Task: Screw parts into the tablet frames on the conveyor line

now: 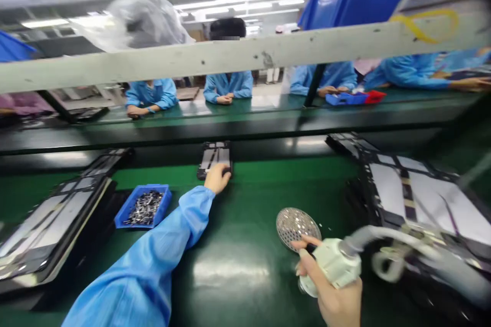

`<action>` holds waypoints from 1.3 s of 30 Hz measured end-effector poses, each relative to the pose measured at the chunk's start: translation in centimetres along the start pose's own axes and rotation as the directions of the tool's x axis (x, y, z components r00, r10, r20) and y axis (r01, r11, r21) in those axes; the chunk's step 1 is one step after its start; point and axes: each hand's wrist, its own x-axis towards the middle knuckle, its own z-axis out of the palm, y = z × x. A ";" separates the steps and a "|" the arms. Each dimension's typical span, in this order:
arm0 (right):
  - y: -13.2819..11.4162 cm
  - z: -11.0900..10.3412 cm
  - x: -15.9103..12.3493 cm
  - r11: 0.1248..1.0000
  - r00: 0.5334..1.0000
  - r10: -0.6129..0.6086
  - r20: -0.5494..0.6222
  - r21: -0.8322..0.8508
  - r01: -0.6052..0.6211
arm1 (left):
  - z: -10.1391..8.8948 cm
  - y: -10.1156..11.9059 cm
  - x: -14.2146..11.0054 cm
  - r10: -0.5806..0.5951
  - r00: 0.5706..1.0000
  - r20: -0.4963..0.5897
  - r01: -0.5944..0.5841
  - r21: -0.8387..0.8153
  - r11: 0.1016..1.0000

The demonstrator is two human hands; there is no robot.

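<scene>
Our left hand (218, 179) reaches to the flat device (215, 156) at the far edge of the bench (230, 245), around its middle. Our fingers meet its near right corner; blur keeps us from telling whether they pinch it. It looks light, stiff and fairly slick, its exposed face easily damaged, so we judge the rim the safest hold. Our right hand (330, 291) grasps a pale tool (337, 263) beside the perforated dish (297, 227). Bare bench lies between that dish and the blue bin (161, 204); device stacks (57, 214) (425, 199) crowd the left and right ends.
</scene>
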 end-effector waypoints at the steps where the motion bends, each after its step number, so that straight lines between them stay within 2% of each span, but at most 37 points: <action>1: 0.2 -0.6 -0.1 0.996 1.000 -0.018 -0.001 -0.090 0.018 | 2.0 0.8 -1.6 0.090 0.991 0.094 -0.090 -0.009 0.996; 2: 0.4 -1.2 0.1 0.984 0.998 -0.055 0.009 -0.166 0.056 | 4.1 1.8 -3.3 0.196 0.961 0.195 -0.194 -0.028 0.981; 4: 0.7 -2.3 0.9 0.948 0.989 -0.149 0.022 -0.280 0.149 | 7.7 4.0 -6.2 0.407 0.837 0.365 -0.413 -0.067 0.908; 6: 0.9 -3.2 2.1 0.908 0.976 -0.215 -0.007 -0.370 0.198 | 10.6 6.2 -8.1 0.538 0.701 0.469 -0.585 -0.055 0.809; 7: 0.9 -3.5 2.7 0.890 0.973 -0.228 -0.036 -0.413 0.193 | 11.7 7.2 -8.6 0.564 0.658 0.499 -0.640 -0.024 0.768; 9: 0.9 -3.9 3.9 0.870 0.970 -0.222 -0.095 -0.469 0.153 | 13.4 8.8 -8.9 0.572 0.624 0.533 -0.693 0.040 0.719; 11: 0.9 -4.0 4.9 0.876 0.967 -0.208 -0.145 -0.468 0.118 | 14.2 9.7 -8.6 0.582 0.600 0.550 -0.723 0.060 0.688; 14: 1.1 -3.6 6.3 0.904 0.964 -0.188 -0.190 -0.416 0.094 | 13.5 8.7 -8.4 0.608 0.577 0.545 -0.742 0.040 0.670; 17: 1.3 -2.5 7.9 0.917 0.968 -0.170 -0.184 -0.390 0.087 | 10.3 5.6 -9.3 0.612 0.557 0.561 -0.753 0.030 0.658; 21: 1.4 -1.0 10.4 0.926 0.989 -0.149 -0.015 -0.353 0.134 | 4.9 1.1 -11.3 0.575 0.553 0.603 -0.756 0.074 0.650; 24: 1.7 -1.5 11.9 0.923 0.986 -0.131 0.104 -0.351 0.159 | 2.5 -0.8 -12.4 0.568 0.543 0.618 -0.771 0.100 0.628; 26: 2.5 -2.9 12.2 0.904 0.986 -0.120 0.113 -0.398 0.156 | 2.1 -1.5 -12.8 0.577 0.543 0.610 -0.778 0.107 0.618; 28: 3.8 -4.7 12.0 0.859 0.993 -0.110 0.047 -0.498 0.119 | 2.1 -1.9 -13.1 0.589 0.547 0.594 -0.779 0.104 0.618; 32: 6.9 -7.9 11.2 0.685 0.995 -0.078 -0.059 -0.728 0.011 | 2.7 -2.5 -13.2 0.630 0.551 0.547 -0.783 0.078 0.617; 36: 8.8 -8.7 10.9 0.542 0.994 -0.042 -0.104 -0.838 -0.064 | 3.1 -3.0 -13.3 0.651 0.564 0.507 -0.778 0.063 0.625; 39: 9.1 -8.6 11.0 0.479 0.994 0.005 -0.113 -0.872 -0.102 | 3.4 -3.3 -13.4 0.642 0.580 0.501 -0.757 0.041 0.652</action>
